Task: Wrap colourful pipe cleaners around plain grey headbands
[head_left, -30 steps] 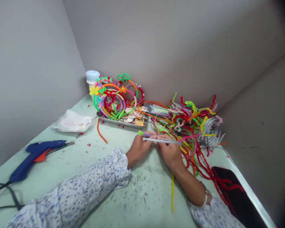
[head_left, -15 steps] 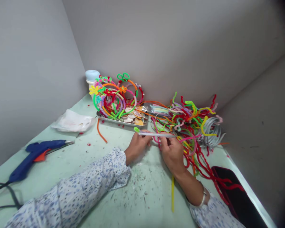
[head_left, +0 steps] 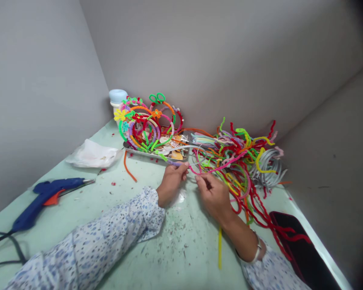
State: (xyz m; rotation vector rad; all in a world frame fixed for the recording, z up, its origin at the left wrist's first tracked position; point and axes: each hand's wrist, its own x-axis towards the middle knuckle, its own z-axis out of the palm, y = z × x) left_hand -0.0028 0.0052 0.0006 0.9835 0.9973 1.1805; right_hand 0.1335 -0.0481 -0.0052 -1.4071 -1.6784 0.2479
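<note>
My left hand (head_left: 172, 183) is closed in a pinch around a thin pale headband (head_left: 189, 147). Green and purple fuzzy wrapping covers the headband's near end, and its bare part curves away behind my fingers. A pink pipe cleaner (head_left: 222, 166) runs from beside my left fingertips rightward toward the heap. My right hand (head_left: 214, 197) has thumb and forefinger pressed together just below the pink pipe cleaner; whether it grips the pipe cleaner or something smaller is hard to see.
Finished fuzzy headbands (head_left: 145, 117) stand in a metal tray (head_left: 148, 155). Loose pipe cleaners (head_left: 242, 149) heap at right beside grey bands (head_left: 270, 167). A glue gun (head_left: 45, 197), plastic bag (head_left: 93, 155), phone (head_left: 308, 257), yellow strip (head_left: 220, 247) and lidded container (head_left: 117, 96) lie around.
The headband has turned from a nearly straight edge-on line between both hands to a visible curve. My right hand has come off it, moving slightly left and down.
</note>
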